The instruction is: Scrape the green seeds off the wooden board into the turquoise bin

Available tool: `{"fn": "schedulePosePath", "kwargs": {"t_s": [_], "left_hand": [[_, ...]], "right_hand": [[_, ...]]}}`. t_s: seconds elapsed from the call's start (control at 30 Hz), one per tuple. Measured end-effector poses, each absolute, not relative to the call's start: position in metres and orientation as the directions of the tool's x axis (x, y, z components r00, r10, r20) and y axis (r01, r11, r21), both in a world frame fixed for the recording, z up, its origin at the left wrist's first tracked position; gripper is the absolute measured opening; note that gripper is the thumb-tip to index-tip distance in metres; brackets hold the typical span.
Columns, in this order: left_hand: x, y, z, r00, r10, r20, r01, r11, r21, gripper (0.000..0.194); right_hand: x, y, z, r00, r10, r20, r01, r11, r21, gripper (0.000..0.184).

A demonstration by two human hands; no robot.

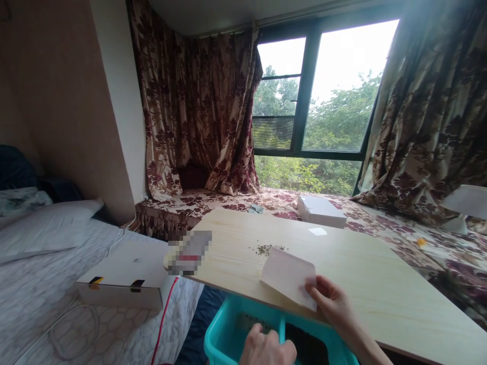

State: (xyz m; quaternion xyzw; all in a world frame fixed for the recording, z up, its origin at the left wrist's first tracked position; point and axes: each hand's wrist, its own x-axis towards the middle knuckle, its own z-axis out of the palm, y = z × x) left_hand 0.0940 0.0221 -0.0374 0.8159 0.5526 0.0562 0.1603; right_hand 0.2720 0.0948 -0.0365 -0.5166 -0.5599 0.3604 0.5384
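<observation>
My right hand (330,300) pinches the right edge of a thin white plastic scraper (287,274) with rounded corners. The scraper is tilted over the near side of a light wooden tabletop (365,274). Just beyond its far edge lies a scattered patch of small brown-green bits (268,249), like seeds or crumbs. My left hand (266,347) is curled closed at the bottom of the view, over a teal plastic bin (216,334) with a divider. What its fingers hold, if anything, is hidden. Dark material (306,347) lies in the bin's right compartment.
A blurred-out object (190,253) sits at the table's left corner, with a red cable (164,317) below it. A white box (125,276) rests on the bed at left. Another white box (321,210) stands behind the table. A white paper square (317,231) lies on the tabletop.
</observation>
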Motion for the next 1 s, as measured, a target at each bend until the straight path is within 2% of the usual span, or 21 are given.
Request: {"fn": "schedulePosePath", "kwargs": {"t_s": [0.13, 0.37, 0.57, 0.7, 0.83, 1.0], "left_hand": [[0.09, 0.026, -0.041, 0.428, 0.898, -0.1, 0.866, -0.375, 0.331, 0.032], [0.086, 0.028, -0.045, 0.48, 0.868, -0.127, 0.847, -0.422, 0.322, 0.037], [0.086, 0.02, -0.026, 0.459, 0.875, -0.154, 0.873, -0.412, 0.261, 0.034], [0.087, 0.015, -0.015, 0.435, 0.883, -0.178, 0.884, -0.38, 0.273, 0.018], [0.086, 0.014, -0.01, 0.411, 0.891, -0.194, 0.885, -0.339, 0.318, 0.034], [0.086, 0.012, -0.009, 0.379, 0.902, -0.206, 0.89, -0.294, 0.348, 0.038]], "right_hand": [[0.271, 0.087, -0.03, -0.02, 0.98, 0.2, 0.194, 0.2, -0.96, 0.035], [0.279, 0.119, -0.017, 0.183, 0.937, 0.299, 0.236, 0.253, -0.938, 0.032], [0.278, 0.137, -0.03, 0.172, 0.934, 0.314, 0.319, 0.249, -0.915, 0.026], [0.273, 0.136, -0.032, 0.145, 0.94, 0.308, 0.314, 0.252, -0.916, 0.026], [0.264, 0.128, -0.033, 0.089, 0.963, 0.253, 0.255, 0.223, -0.941, 0.027], [0.25, 0.111, -0.041, -0.028, 0.975, 0.219, 0.167, 0.22, -0.961, 0.031]]}}
